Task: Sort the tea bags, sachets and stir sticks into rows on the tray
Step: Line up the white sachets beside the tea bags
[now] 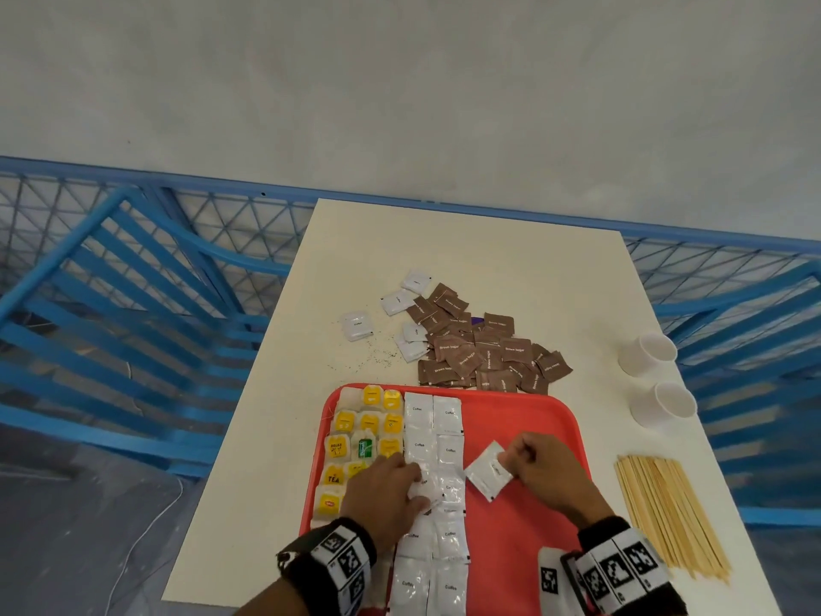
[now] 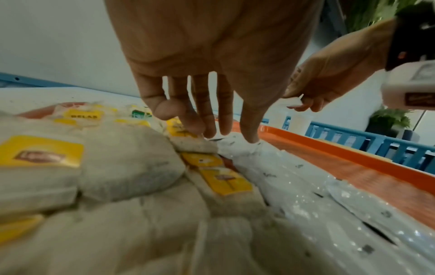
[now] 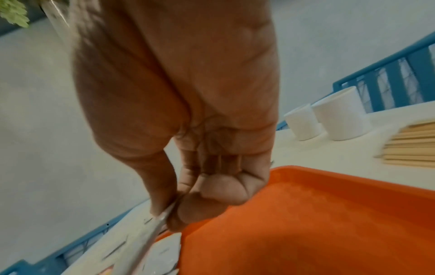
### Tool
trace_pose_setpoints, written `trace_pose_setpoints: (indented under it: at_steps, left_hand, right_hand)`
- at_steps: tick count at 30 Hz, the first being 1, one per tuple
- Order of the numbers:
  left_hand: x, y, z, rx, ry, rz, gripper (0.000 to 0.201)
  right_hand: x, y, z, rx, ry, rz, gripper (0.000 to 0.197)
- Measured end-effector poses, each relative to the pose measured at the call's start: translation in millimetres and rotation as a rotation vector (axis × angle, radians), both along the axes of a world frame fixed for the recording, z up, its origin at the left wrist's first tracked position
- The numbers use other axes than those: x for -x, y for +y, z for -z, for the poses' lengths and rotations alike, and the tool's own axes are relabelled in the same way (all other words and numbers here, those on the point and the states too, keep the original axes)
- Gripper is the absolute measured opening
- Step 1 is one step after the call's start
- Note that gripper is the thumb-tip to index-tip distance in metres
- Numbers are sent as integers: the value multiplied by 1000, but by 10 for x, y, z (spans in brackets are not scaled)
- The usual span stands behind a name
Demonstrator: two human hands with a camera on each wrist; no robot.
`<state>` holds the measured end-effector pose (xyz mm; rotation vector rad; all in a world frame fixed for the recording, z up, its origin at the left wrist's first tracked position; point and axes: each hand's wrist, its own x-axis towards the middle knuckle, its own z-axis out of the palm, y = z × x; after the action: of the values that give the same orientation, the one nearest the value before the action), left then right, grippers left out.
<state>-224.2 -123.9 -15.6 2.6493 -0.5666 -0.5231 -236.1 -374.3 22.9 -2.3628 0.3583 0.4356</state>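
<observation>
Red tray [image 1: 533, 406], near edge of the white bench [image 1: 488, 260]: holds tea bags [image 1: 355, 437] with yellow tags in columns along its left side, one green-tagged among them, and beside these two columns of white coffee sachets [image 1: 433, 442] running front to back.

Left hand [image 1: 385, 493]: fingers [image 2: 249, 126] straight and spread, tips pressing down on the white sachets where they meet the tea bags; holds nothing.

Right hand [image 1: 544, 471]: thumb and curled fingers [image 3: 221, 188] pinch one white sachet [image 1: 488, 471] by its edge, tilted, over bare tray just right of the sachet columns; whether it touches the tray is hard to say.

Bench beyond the tray: a loose pile of brown sugar sachets [image 1: 484, 353], a few more white sachets [image 1: 391, 313] scattered to its left, dark crumbs [image 1: 377, 355] near them.

Bench right of the tray: a bundle of wooden stir sticks [image 1: 666, 513] and two white paper cups [image 1: 653, 380], upright.

Surroundings: blue railing [image 1: 133, 282].
</observation>
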Motion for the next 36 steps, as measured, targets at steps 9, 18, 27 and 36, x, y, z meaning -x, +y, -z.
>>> trace_pose_setpoints:
  at_steps: [9, 18, 27, 36]
  left_hand:
    - [36, 129, -3, -36, 88, -98, 22]
    - [5, 53, 17, -93, 176, -163, 21]
    - [-2, 61, 140, -55, 153, -193, 20]
    - [-23, 94, -246, 474, 454, -223, 48]
  right_hand:
    - [126, 547, 35, -103, 259, -272, 36]
    - [111, 682, 132, -103, 317, -307, 32]
    - [141, 727, 186, -108, 255, -263, 29]
    - [49, 497, -167, -375, -9, -69, 17]
